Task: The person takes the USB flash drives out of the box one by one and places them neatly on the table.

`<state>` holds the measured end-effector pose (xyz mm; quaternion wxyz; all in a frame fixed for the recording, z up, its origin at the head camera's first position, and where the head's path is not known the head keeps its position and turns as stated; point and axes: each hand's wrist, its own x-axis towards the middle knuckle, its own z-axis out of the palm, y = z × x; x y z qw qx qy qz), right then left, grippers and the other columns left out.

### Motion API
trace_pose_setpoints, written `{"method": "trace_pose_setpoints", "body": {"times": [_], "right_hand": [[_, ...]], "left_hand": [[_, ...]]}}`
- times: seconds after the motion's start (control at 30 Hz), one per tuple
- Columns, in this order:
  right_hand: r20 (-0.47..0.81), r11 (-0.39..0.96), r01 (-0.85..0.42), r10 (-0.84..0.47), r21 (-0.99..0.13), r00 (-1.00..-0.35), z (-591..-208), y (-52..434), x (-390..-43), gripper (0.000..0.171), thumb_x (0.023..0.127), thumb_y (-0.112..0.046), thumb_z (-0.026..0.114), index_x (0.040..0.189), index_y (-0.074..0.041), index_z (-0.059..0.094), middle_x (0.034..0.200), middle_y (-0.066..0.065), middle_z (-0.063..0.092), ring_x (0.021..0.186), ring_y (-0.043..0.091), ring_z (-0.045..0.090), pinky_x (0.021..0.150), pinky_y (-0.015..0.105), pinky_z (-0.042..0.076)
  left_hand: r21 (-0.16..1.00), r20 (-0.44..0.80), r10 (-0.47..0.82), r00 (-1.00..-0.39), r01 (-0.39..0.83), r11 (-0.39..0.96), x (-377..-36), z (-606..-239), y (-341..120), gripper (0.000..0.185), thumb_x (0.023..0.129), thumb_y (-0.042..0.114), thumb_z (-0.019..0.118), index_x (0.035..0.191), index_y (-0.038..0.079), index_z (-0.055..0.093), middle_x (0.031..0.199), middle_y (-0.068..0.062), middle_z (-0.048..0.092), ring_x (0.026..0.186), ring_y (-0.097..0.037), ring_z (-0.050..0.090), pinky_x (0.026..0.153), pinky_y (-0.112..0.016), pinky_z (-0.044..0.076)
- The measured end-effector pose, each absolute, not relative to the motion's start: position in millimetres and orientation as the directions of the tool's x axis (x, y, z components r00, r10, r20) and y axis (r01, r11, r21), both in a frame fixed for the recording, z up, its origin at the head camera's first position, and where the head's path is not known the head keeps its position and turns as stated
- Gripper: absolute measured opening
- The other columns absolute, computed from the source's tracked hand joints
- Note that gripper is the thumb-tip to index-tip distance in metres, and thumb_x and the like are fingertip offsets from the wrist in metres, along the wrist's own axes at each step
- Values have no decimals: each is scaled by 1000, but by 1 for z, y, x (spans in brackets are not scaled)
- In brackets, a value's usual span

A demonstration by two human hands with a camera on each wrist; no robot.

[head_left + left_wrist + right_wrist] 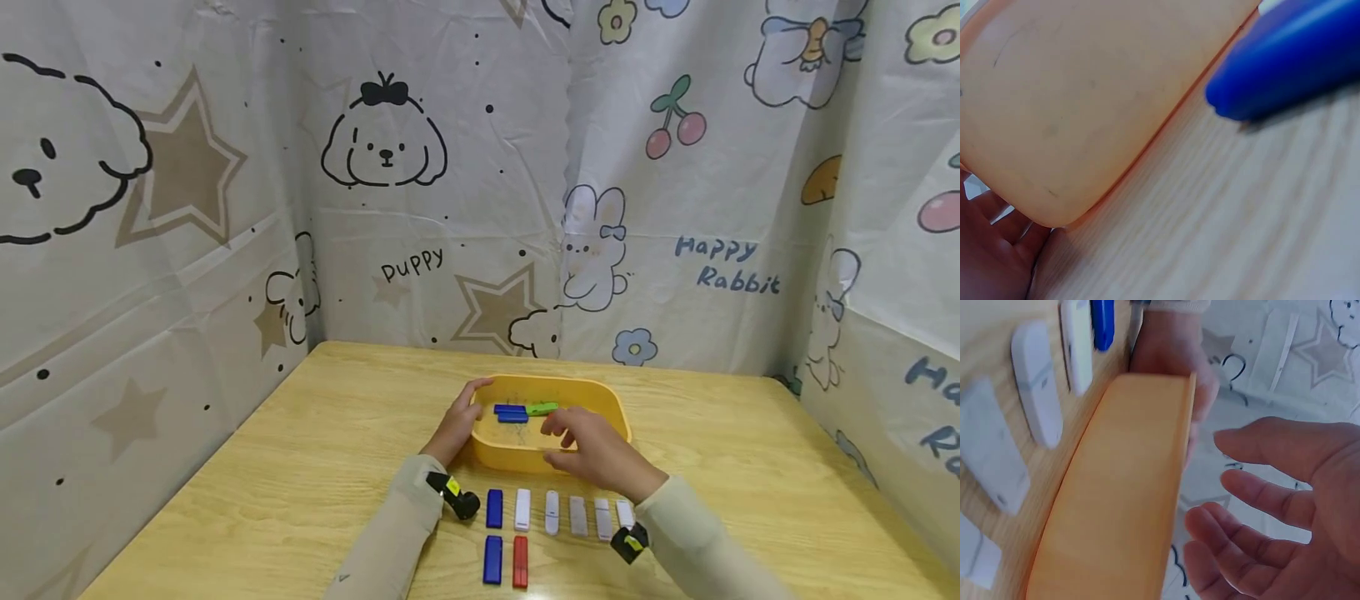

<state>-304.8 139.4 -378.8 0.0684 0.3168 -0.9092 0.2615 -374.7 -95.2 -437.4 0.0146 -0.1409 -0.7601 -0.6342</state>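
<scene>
A yellow plastic bin (517, 458) stands on the table, holding two blue sticks (512, 418) and a green stick (542, 409) that look like USB flash drives. My left hand (454, 427) grips the bin's left wall, with its thumb at the rim; in the left wrist view its fingers (1013, 225) lie along the outside. Above the bin's front right part hovers my right hand (596, 450), thumb and fingers apart with nothing between them. In front of the bin lies a row with a blue flash drive (495, 508) and several white flash drives (552, 512).
Nearer me lie another blue flash drive (492, 559) and a red flash drive (521, 562), side by side. The wooden table (337, 433) is bounded at the back and sides by a printed curtain (420, 225).
</scene>
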Motion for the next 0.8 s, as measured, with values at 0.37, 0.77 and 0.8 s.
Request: {"method": "trace_pose_setpoints", "body": {"times": [0.37, 0.77, 0.8], "right_hand": [[197, 718, -429, -388, -548, -900, -381, 132, -348, 21, 82, -15, 75, 100, -12, 65, 90, 1, 62, 75, 15, 54, 67, 28, 48], [149, 727, -347, -325, -592, -934, -394, 130, -381, 22, 85, -13, 71, 105, -5, 65, 103, 15, 63, 85, 23, 56, 78, 37, 50], [140, 729, -335, -317, -597, -938, -398, 131, -382, 21, 85, -13, 71, 104, -5, 65, 103, 15, 63, 85, 24, 55, 79, 37, 50]], "left_hand": [[966, 195, 169, -966, 218, 135, -405, -471, -99, 56, 88, 1, 37, 142, 12, 43, 151, -13, 34, 132, -33, 34, 97, -45, 35], [949, 228, 155, -961, 255, 186, -408, -469, -93, 56, 85, 3, 38, 140, 14, 46, 150, -10, 37, 129, -31, 36, 86, -37, 38], [950, 221, 154, -963, 248, 190, -407, -471, -93, 56, 85, 3, 38, 139, 14, 46, 150, -11, 37, 128, -31, 37, 85, -36, 38]]}}
